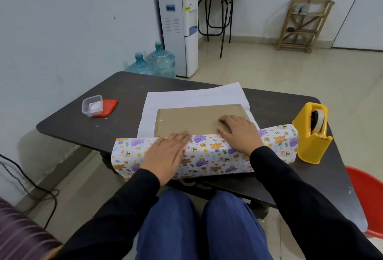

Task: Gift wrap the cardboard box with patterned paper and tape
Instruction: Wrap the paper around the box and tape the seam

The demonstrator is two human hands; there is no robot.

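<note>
Presently: fingers of left hand straight and flat, pressing patterned paper over the 6 o'clock edge of the cardboard box, probably to crease it. Right hand likewise flat, steadying the box mid-worktop. Tape dispenser at 3 o'clock, within reach.

Left hand and right hand lie flat, fingers straight.

Pale walls, beige floor; a white water dispenser stands beside two blue bottles, and a wooden rack seemingly leans against the wall.
</note>
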